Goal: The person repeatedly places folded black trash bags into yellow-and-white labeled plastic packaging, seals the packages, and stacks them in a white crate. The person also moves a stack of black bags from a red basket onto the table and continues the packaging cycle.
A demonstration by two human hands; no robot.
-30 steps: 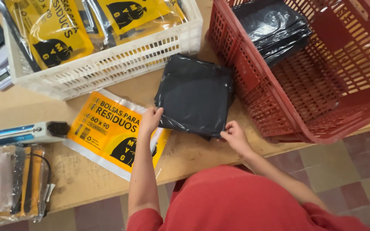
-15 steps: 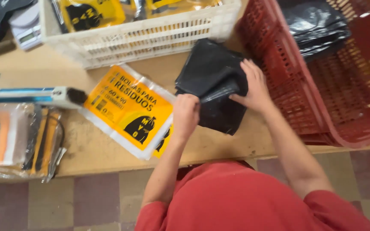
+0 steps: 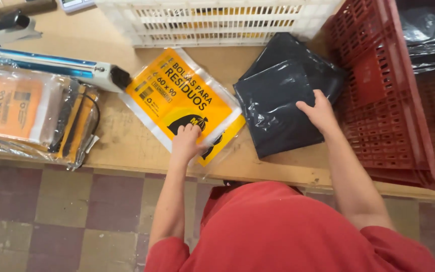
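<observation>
A folded stack of black plastic bags [image 3: 283,95] lies on the wooden table [image 3: 122,136] beside a red crate. My right hand [image 3: 319,112] rests flat on its right part, fingers spread. To its left lies a clear sleeve with a yellow printed insert [image 3: 185,100]. My left hand [image 3: 186,143] presses on the sleeve's near end, fingers curled onto the plastic close to the table's front edge.
A white slatted crate [image 3: 217,22] stands at the back. The red crate [image 3: 378,100] at the right holds more black bags [image 3: 426,30]. A blue and white heat sealer [image 3: 51,68] and a pile of orange packets [image 3: 21,108] lie at the left. Checkered floor below.
My left hand left the black stack and came down onto the yellow sleeve. My right hand stays on the stack, which now lies flatter. The view shifted left.
</observation>
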